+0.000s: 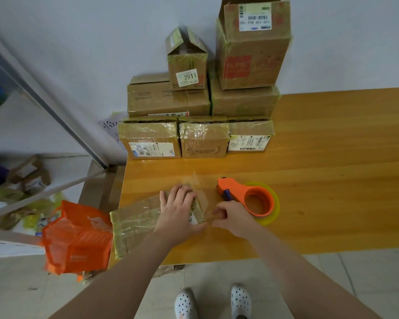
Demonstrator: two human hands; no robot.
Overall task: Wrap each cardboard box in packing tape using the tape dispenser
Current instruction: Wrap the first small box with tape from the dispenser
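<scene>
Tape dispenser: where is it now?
Head view: the orange tape dispenser lies on the wooden table, right of centre, just beyond the right hand, which pinches tape.

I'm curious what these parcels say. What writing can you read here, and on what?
"2911": white label on the small upright box.
"临": handwritten paper sheet beside the boxes.
Labels on the tall box and front-row boxes: too small or blurred.

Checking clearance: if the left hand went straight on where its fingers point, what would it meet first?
Past the flat box it rests on, the left hand would likely cross table and meet the front row's middle box; depth unclear.
</scene>
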